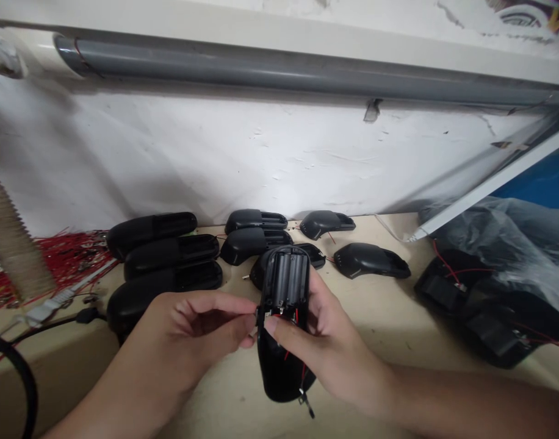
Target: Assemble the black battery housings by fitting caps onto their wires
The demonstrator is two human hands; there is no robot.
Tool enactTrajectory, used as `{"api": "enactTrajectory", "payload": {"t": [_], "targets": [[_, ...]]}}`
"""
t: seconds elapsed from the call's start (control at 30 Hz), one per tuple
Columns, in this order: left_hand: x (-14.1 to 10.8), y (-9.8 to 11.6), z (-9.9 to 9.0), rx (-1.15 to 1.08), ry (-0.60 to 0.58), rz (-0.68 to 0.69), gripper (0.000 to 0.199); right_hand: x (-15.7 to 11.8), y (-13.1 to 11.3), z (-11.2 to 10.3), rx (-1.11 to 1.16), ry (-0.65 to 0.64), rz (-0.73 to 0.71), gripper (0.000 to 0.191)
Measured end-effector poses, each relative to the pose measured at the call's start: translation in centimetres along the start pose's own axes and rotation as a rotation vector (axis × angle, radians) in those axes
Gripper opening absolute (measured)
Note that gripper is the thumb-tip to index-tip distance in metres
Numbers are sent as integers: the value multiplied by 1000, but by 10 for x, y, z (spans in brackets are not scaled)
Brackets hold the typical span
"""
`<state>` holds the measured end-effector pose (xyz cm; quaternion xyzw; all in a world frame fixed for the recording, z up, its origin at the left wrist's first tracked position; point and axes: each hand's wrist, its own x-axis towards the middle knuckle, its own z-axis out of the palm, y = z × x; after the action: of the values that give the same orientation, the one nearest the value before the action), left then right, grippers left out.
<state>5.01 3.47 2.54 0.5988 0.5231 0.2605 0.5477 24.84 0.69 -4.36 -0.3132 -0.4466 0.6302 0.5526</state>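
A: What's in the hands?
B: A glossy black plastic shell, rounded and hollow, with a moulded battery bay in its upper half. It's held nearly upright over the beige tabletop, with thin red wires inside and a small metal tab hanging from its lower end.
A: And the grip?
B: The right hand grasps the shell, its thumb pressed against the front edge. The left hand pinches at the shell's edge near the wires, though exactly what its fingertips hold is too small to tell.
A: What's around it?
B: Similar black plastic shells lie in rows just behind. A tangle of red wires sits further left, and black pieces lie beside clear plastic sheeting on the right, below a grey plastic pipe on a white wall.
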Motion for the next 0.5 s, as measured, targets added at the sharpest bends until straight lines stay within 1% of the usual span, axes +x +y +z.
{"api": "enactTrajectory", "payload": {"t": [0.17, 0.33, 0.43, 0.5], "targets": [[-2, 2, 4, 69, 34, 28, 31, -2, -1, 0, 10, 0, 5, 45], [-3, 1, 4, 43, 25, 34, 28, -2, -5, 1, 28, 4, 24, 44], [1, -1, -2, -46, -57, 56, 18, 0, -7, 1, 73, -28, 40, 48], [5, -4, -5, -161, -173, 61, 8, 1, -8, -1, 127, -83, 76, 54]]}}
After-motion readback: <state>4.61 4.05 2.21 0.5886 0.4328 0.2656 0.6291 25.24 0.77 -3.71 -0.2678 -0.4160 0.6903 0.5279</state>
